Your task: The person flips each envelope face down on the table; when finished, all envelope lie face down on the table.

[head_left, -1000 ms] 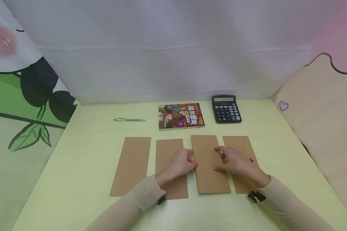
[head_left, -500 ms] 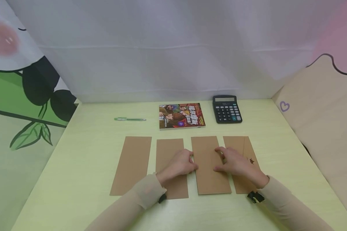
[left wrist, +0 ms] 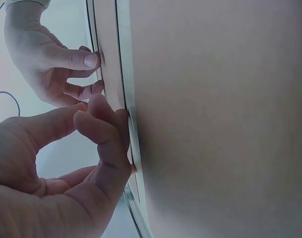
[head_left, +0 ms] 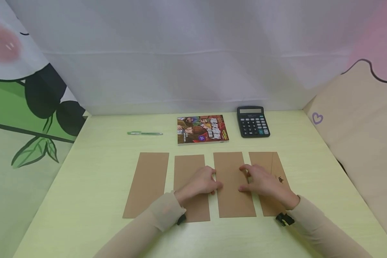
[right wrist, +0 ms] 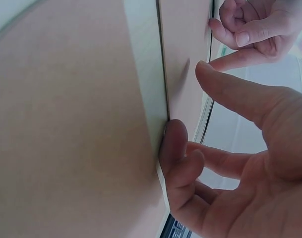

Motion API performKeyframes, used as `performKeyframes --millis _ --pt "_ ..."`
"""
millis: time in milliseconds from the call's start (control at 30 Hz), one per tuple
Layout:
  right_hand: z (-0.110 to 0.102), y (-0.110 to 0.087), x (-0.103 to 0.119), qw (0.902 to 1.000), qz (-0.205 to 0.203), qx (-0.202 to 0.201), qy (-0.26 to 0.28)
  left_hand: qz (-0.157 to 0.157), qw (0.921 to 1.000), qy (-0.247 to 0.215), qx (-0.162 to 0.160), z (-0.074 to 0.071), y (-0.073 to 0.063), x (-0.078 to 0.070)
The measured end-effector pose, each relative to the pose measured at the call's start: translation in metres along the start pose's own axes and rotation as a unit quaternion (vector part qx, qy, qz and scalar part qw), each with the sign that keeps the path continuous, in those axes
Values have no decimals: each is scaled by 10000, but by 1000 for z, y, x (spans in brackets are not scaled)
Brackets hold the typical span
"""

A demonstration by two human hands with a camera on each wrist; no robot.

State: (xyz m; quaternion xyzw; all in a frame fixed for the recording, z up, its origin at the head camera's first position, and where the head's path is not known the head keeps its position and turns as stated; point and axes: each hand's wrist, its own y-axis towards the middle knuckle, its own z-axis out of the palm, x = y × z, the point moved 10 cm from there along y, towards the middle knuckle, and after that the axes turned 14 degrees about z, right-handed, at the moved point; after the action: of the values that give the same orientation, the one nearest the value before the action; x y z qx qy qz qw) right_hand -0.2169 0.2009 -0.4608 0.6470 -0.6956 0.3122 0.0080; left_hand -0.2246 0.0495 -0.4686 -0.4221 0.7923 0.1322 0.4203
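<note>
Several brown kraft-paper envelopes lie in a row on the table in the head view. My left hand [head_left: 201, 181] is over the second envelope [head_left: 190, 161], its fingertips at the left edge of the third envelope [head_left: 230, 161]. In the left wrist view, the left thumb [left wrist: 51, 121] stands raised off the paper. My right hand [head_left: 261, 181] is above the rightmost envelope [head_left: 261, 157], which shows a seam and a small dark print. Its fingers are at the third envelope's right edge; the right thumb [right wrist: 235, 91] is off the surface in the right wrist view. Neither hand grips anything.
The first envelope [head_left: 148, 175] lies at the far left of the row. Behind the row are a green pen [head_left: 145, 133], a comic-style book [head_left: 202, 129] and a black calculator [head_left: 253, 122]. A white cloth wall [head_left: 193, 71] rises behind the table [head_left: 84, 179].
The third envelope, slightly raised a second ago, now lies flat on the table and sits slightly farther left at its near end. The hands have barely moved and no longer hold it.
</note>
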Motion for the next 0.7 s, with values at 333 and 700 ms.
performKeyframes --millis 333,700 --pt "-4 -4 -1 9997 -131 6 211 -39 10000 -24 -59 -1 -2 1" --pt "-27 -14 -25 9966 -482 -235 624 315 9986 -210 -361 -3 4 -20"
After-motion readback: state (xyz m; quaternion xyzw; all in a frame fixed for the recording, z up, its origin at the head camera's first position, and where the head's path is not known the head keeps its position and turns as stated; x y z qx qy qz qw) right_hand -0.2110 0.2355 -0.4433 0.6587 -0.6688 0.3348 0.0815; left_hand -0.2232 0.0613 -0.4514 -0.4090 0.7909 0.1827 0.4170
